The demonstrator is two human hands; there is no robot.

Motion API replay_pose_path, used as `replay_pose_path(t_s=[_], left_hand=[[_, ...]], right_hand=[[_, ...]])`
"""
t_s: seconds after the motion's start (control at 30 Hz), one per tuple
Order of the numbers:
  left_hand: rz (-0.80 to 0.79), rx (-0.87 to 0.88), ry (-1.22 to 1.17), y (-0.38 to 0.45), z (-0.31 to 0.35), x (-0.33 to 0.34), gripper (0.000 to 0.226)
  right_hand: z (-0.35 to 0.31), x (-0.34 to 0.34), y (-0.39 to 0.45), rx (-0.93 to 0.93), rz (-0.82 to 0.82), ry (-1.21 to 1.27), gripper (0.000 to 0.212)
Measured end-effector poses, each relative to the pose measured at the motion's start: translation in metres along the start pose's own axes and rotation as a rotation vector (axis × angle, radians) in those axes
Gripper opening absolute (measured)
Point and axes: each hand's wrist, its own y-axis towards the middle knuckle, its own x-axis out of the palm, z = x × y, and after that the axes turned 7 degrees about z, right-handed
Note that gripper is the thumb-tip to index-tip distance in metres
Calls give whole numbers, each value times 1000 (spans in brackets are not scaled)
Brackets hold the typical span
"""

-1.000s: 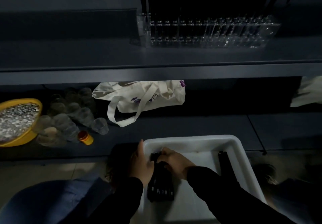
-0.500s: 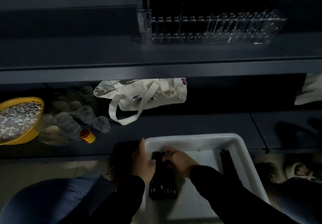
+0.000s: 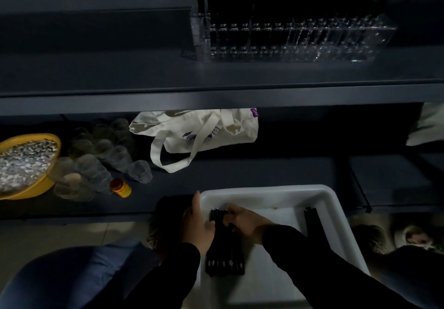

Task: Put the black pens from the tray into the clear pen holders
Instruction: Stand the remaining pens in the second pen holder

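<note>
White tray (image 3: 336,203), on the floor before you: holds a bundle of black pens (image 3: 224,256), more pens (image 3: 311,222) along its right wall. Your left hand (image 3: 198,224) and right hand (image 3: 247,222): each grip curled round the bundle. Clear pen holders (image 3: 300,37), partly filled: on the upper shelf (image 3: 120,73).

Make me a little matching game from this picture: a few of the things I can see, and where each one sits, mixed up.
Things:
1. clear pen holders
2. cloth bag
3. yellow bowl
4. black pens

Places:
A. far left of the lower shelf
B. inside the white tray
C. on the upper shelf
D. middle of the lower shelf, under the upper shelf's edge

Pairs: 1-C, 2-D, 3-A, 4-B
</note>
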Motion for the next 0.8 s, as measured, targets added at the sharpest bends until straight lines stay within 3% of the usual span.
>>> replay_pose_path(t_s=[0.2,0.4,0.53,0.67,0.8], left_hand=[[-1,6,-2,0,-1,0,87],[-7,31,16,0,0,-1,89],[66,156,100,-6,7,-11,88],[154,222,73,-14,28,-35,80],[262,333,-63,-17,59,-65,72]], right_hand=[[0,1,3,-9,-14,-109,34],[1,-11,-10,-222,70,-300,17],[-9,-40,-27,-376,162,-396,12],[-43,-74,-55,-522,324,-315,7],[-90,-108,-96,-579,343,-160,2]])
